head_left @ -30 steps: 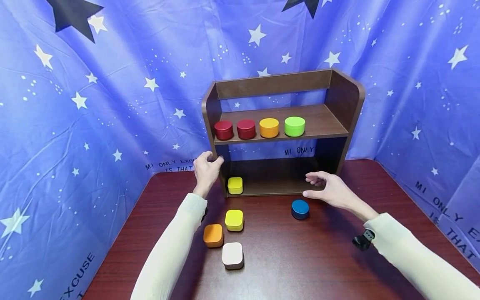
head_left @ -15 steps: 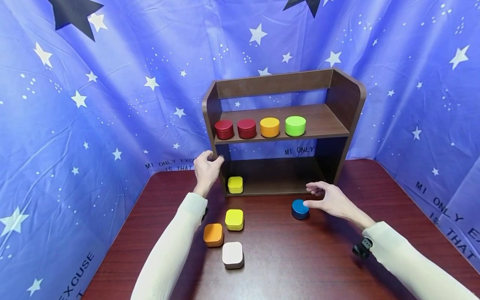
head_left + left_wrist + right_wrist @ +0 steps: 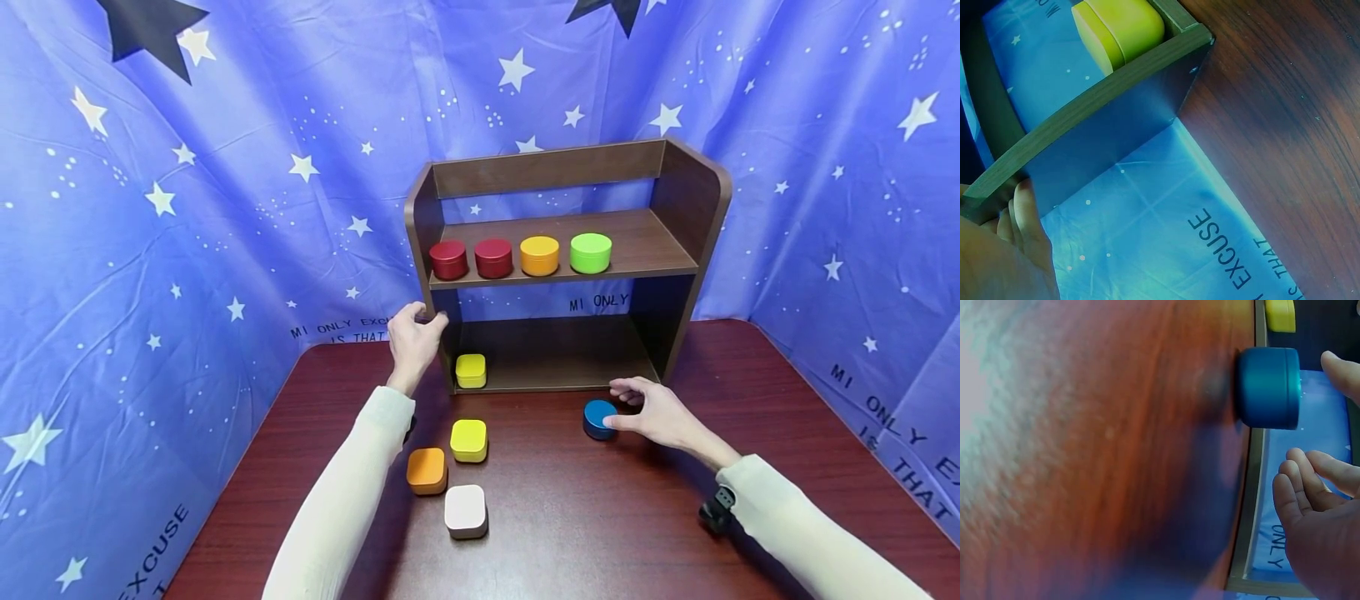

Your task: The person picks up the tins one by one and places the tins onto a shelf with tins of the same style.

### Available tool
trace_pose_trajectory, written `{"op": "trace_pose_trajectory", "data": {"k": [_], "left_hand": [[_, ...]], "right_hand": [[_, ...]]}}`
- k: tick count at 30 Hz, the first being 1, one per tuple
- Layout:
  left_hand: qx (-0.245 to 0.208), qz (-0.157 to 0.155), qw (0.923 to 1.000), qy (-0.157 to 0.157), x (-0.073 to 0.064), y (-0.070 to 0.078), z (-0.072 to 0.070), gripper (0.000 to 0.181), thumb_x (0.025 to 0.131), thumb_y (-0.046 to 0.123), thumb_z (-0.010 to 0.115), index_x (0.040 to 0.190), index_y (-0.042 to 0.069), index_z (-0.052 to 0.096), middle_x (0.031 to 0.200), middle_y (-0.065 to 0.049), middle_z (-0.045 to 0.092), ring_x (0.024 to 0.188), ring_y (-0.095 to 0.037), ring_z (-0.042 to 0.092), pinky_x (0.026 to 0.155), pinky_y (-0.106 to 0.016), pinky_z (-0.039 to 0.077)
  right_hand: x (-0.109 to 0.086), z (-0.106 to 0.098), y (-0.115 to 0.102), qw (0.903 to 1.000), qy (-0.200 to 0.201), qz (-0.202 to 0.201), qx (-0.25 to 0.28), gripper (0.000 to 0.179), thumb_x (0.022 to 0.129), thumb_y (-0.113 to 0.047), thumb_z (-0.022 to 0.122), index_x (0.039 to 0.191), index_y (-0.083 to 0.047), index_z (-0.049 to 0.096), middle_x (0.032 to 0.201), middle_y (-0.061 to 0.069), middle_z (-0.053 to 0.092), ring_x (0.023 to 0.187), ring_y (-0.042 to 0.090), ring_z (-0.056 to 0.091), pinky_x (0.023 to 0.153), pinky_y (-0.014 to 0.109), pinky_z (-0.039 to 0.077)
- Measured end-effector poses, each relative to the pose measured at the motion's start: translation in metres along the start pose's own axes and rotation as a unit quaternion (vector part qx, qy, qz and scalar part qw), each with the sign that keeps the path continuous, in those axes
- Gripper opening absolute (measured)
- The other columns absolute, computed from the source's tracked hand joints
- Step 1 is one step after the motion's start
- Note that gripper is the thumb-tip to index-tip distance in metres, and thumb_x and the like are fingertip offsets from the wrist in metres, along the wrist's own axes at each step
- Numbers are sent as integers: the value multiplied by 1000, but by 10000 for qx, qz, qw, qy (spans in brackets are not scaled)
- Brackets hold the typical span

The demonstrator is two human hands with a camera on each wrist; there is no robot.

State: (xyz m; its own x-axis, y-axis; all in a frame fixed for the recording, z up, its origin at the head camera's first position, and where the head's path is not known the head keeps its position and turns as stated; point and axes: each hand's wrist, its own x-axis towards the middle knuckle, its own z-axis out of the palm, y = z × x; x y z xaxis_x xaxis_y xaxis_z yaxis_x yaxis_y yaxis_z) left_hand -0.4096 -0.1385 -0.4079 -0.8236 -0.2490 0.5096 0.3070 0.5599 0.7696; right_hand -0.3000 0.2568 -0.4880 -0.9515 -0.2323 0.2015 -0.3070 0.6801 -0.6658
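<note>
At the far edge of the bench, against the left upright of the shelf unit, the left hand grips the panel's front edge between thumb and fingers; its position is unchanged over the last second. Inward from the bench's left edge lie an orange square tin, then a white square tin, nearer the front edge, with a yellow square tin farther back. A second yellow square tin occupies the front left corner of the lower shelf. Along the front edge of the upper shelf, from its left corner, stand two red round tins, an orange round tin and a green round tin, the last short of the right end. The blue round tin stands on the bench, just before the lower shelf's front edge, toward that shelf's right corner; it has not shifted. The right hand has moved down and forward from the shelf edge to this tin. Its thumb and fingers are spread apart, holding nothing; contact cannot be confirmed. Assessment: the work now centres on the blue tin, at the approach stage, with no grasp yet established.
</note>
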Motion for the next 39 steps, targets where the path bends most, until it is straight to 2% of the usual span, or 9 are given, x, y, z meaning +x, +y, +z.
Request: {"op": "trace_pose_trajectory", "data": {"k": [12, 17, 25, 39], "left_hand": [[-8, -48, 10000, -39, 1, 0, 1, 20, 86, 27, 77, 89, 7, 76, 92, -15, 80, 88, -35, 72, 74, -40, 50], [7, -31, 10000, -20, 2, -1, 1, 20, 86, 27, 77, 88, 8, 76, 92, -15, 80, 88, -34, 73, 75, -41, 51], [20, -29, 10000, 1, 1, -1, 0, 20, 85, 27, 78, 89, 7, 77, 94, -15, 81, 88, -35, 74, 77, -43, 52], [-1, -104, 9999, -51, 2, -2, 0, 21, 86, 28, 78, 90, 8, 78, 94, -15, 81, 91, -35, 73, 78, -44, 53]], "right_hand": [[-2, 12, 7, 10000, -27, -8, -76, 71, 83, -29, 94, 136, 8, 67, 121, 18, 76, 109, 29, 71, 96, 38, 59], [-2, 13, 4, 9998, -176, 62, -104, 73, 84, -31, 94, 139, 7, 66, 120, 16, 75, 110, 29, 71, 96, 41, 59], [-2, 18, 2, 9993, -344, -17, -114, 73, 82, -30, 94, 139, 5, 66, 122, 18, 75, 108, 30, 74, 91, 34, 59], [-1, 20, 5, 9994, -327, -72, -62, 65, 81, -24, 95, 134, 3, 69, 119, 16, 76, 105, 29, 75, 89, 32, 59]]}}
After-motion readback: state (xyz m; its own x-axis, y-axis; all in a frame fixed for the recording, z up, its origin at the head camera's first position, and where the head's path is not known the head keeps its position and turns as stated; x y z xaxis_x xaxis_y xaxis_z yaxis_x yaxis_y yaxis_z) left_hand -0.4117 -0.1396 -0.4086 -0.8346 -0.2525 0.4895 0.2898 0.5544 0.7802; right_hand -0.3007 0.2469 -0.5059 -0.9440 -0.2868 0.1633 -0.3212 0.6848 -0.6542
